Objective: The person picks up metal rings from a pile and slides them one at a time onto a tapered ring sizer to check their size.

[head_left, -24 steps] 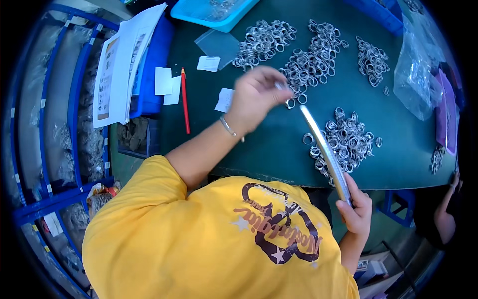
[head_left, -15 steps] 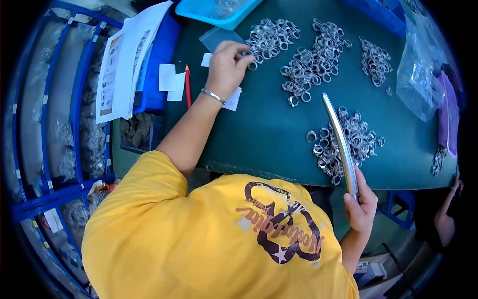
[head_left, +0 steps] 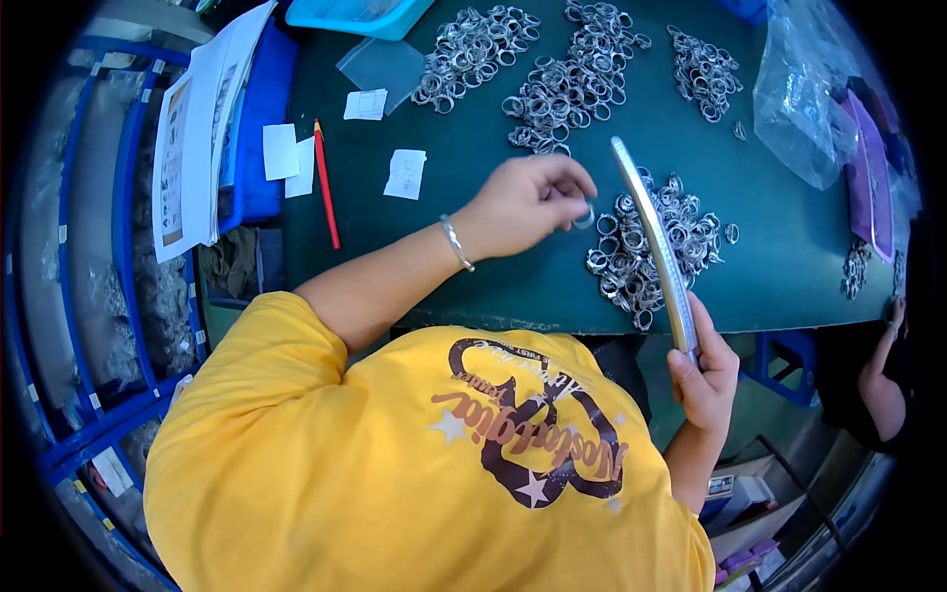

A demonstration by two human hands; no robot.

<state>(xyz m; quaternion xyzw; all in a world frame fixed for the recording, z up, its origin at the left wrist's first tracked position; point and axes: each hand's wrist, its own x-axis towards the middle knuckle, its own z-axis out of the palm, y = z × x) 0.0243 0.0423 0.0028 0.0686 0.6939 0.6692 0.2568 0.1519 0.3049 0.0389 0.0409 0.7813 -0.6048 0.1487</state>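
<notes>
Head camera view, looking down: nearest is the wearer's yellow T-shirt (head_left: 424, 474), spread across the lower part of the scene. To its right, the right hand (head_left: 706, 365) is wrapped around the lower end of a tapered metal ring mandrel (head_left: 651, 237) with graduated markings, thumb on one side and fingers on the other. The mandrel slants away from this grip, its free narrow tip pointing up and slightly left.

Left of the mandrel, the left hand (head_left: 523, 205), with a silver bangle (head_left: 456, 243) at the wrist, has its thumb and fingers drawn together on a small ring (head_left: 585, 216). The ring sits at the fingertips, slightly blurred, facing the mandrel but apart from it.

Behind the mandrel, a loose heap of silver rings (head_left: 681, 237) lies on the green tabletop (head_left: 473, 286). To the left are a red pencil (head_left: 327, 187) and a white paper slip (head_left: 404, 175). Farther off, three more ring piles form a row: left (head_left: 475, 54), middle (head_left: 567, 94) and right (head_left: 704, 74). A flat clear bag (head_left: 385, 71) lies beside the left pile, and beyond it stands a light-blue tray (head_left: 360, 22).
</notes>
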